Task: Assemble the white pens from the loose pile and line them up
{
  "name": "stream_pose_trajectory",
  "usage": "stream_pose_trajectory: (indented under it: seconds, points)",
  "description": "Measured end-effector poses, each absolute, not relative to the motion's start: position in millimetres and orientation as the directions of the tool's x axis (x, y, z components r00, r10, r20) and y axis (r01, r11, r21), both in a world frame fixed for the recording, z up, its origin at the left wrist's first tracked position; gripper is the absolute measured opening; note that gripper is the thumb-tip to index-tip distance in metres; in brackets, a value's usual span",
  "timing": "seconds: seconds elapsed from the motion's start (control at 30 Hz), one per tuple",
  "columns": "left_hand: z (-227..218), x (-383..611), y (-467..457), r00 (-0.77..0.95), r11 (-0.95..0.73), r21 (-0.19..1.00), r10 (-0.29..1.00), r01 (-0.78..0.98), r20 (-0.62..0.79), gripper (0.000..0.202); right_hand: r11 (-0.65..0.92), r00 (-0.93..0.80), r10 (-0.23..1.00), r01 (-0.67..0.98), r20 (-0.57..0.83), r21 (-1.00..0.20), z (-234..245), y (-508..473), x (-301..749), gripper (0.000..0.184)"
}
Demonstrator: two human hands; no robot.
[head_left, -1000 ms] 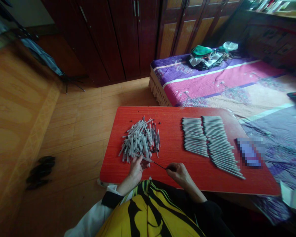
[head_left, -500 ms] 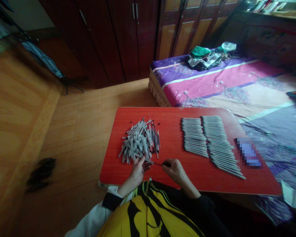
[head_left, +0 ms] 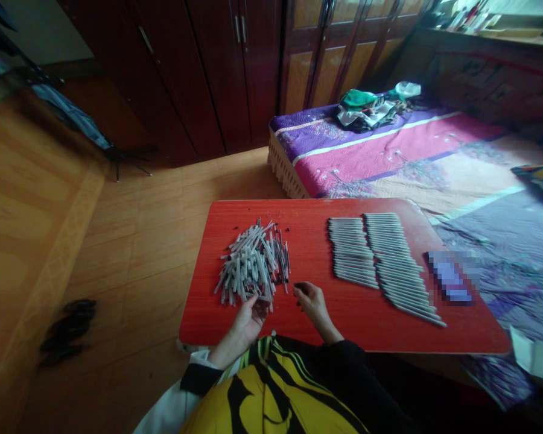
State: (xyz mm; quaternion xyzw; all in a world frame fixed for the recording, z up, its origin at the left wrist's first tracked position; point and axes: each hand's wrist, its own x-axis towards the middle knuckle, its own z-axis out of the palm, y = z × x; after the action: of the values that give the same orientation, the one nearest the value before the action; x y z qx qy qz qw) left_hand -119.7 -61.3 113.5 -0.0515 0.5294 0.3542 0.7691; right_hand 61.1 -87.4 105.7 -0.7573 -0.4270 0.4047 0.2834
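Observation:
My left hand [head_left: 250, 319] is closed around a pale grey pen barrel [head_left: 265, 299], at the near edge of a loose heap of similar pen barrels [head_left: 248, 268]. Just right of that heap lie several thin dark pen refills [head_left: 281, 256]. My right hand [head_left: 313, 304] hovers over the table to the right, apart from the left, thumb and fingers pinched together. Whatever sits between those fingertips is too small to make out. Farther right, assembled-looking grey pens [head_left: 353, 250] lie side by side in a column, with a longer second column of pens [head_left: 402, 268] beside it.
Everything lies on a red table [head_left: 308, 337]. A purple, blurred-out item [head_left: 450, 277] rests near its right edge. Small dark bits [head_left: 288, 229] are scattered behind the heap. A bed [head_left: 371, 150] with bundled clothes [head_left: 366, 108] adjoins the table; dark wardrobes [head_left: 226, 78] stand behind.
The dark refill that stretched between my hands no longer shows there. My hands have moved apart, and the view has shifted slightly.

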Motion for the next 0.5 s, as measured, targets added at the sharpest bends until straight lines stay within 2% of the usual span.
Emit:
stream_pose_trajectory:
  seconds: [0.03, 0.1, 0.3, 0.5]
  points:
    - [113.6, -119.8, -61.9, 0.181, 0.744, 0.309, 0.497, -0.592, -0.849, 0.008, -0.483, 0.323, 0.875, 0.528, -0.361, -0.699, 97.4, -83.4, 65.3, 0.033]
    - [114.3, -119.4, -63.4, 0.163, 0.739, 0.352, 0.524, -0.574, -0.836, 0.006, -0.491, 0.345, 0.871, 0.639, -0.351, -0.591, 84.3, -75.7, 69.5, 0.028]
    - [118.2, -118.4, -66.0, 0.138, 0.734, 0.454, 0.588, -0.505, -0.797, 0.006, -0.498, 0.361, 0.861, 0.741, -0.359, -0.451, 70.7, -56.8, 60.9, 0.024]
    - [115.3, -119.9, -67.3, 0.157, 0.750, 0.474, 0.595, -0.462, -0.788, 0.006, -0.500, 0.368, 0.850, 0.788, -0.377, -0.358, 68.7, -43.9, 56.1, 0.026]
